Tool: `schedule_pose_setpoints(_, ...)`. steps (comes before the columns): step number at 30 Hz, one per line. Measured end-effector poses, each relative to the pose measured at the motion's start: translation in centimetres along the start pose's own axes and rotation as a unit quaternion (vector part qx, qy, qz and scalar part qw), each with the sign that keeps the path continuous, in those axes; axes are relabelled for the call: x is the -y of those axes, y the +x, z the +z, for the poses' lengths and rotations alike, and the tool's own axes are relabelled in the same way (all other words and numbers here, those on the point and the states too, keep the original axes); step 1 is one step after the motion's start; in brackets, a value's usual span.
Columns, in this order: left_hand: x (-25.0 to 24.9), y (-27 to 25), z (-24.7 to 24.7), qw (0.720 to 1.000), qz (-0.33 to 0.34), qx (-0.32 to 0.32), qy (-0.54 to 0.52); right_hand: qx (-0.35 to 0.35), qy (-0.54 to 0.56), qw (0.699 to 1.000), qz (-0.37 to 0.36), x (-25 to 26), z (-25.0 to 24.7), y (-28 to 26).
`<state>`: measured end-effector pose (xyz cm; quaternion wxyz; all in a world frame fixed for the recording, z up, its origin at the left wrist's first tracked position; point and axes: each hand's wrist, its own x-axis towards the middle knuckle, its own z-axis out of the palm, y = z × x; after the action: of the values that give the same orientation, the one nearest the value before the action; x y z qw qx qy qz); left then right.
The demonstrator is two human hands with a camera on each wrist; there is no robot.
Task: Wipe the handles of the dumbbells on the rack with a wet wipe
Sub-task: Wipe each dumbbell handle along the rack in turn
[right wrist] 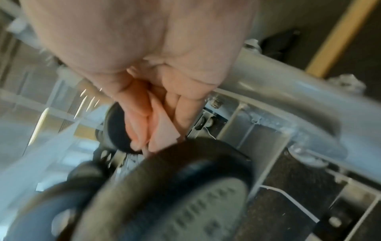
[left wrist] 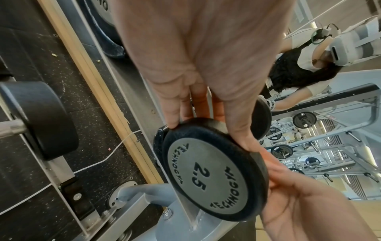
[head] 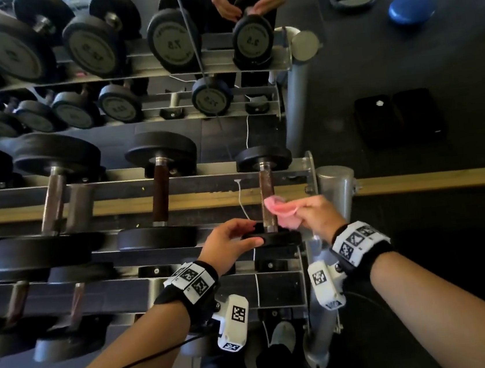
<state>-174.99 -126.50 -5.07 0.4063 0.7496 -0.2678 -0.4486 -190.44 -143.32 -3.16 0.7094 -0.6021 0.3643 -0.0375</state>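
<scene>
The small 2.5 dumbbell lies at the right end of the rack's top shelf, its rusty handle pointing away from me. My left hand grips the rim of its near end plate, thumb on one side and fingers on the other. My right hand pinches a crumpled pink wet wipe that touches the right side of the handle, close to the near plate. In the blurred right wrist view the wipe hangs from the fingers just above the plate.
Larger dumbbells fill the shelf to the left and the lower shelves. A mirror behind repeats the rack and my hands. A grey rack post stands right of my right hand. A white cord hangs near the handle.
</scene>
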Motion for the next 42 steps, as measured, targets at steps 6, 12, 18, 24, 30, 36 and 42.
schedule_pose_setpoints(6,0.0,-0.1,0.0,1.000,-0.009,-0.001,0.001,-0.067,0.046,0.997,-0.013,0.9,0.5,3.7)
schedule_pose_setpoints(12,-0.2,-0.4,0.0,1.000,-0.005,0.000,-0.031,-0.093,-0.035,0.995,-0.014,-2.2,2.9,1.5)
schedule_pose_setpoints(18,-0.2,-0.7,0.3,1.000,0.003,-0.007,-0.023,-0.089,-0.054,0.995,-0.007,-3.3,1.1,0.7)
schedule_pose_setpoints(24,0.0,-0.7,0.1,1.000,-0.006,0.001,-0.016,-0.210,0.070,0.975,-0.008,-0.2,-1.0,5.6)
schedule_pose_setpoints(30,0.0,-0.6,0.0,1.000,-0.008,0.004,-0.013,-0.089,-0.099,0.991,-0.012,-0.1,2.1,4.8)
schedule_pose_setpoints(36,0.1,-0.5,-0.1,1.000,-0.006,0.007,-0.008,-0.038,-0.210,0.976,-0.035,-2.1,1.7,0.3)
schedule_pose_setpoints(42,0.1,-0.3,0.0,1.000,-0.008,0.002,-0.022,-0.029,-0.182,0.982,-0.052,0.3,-0.1,0.7)
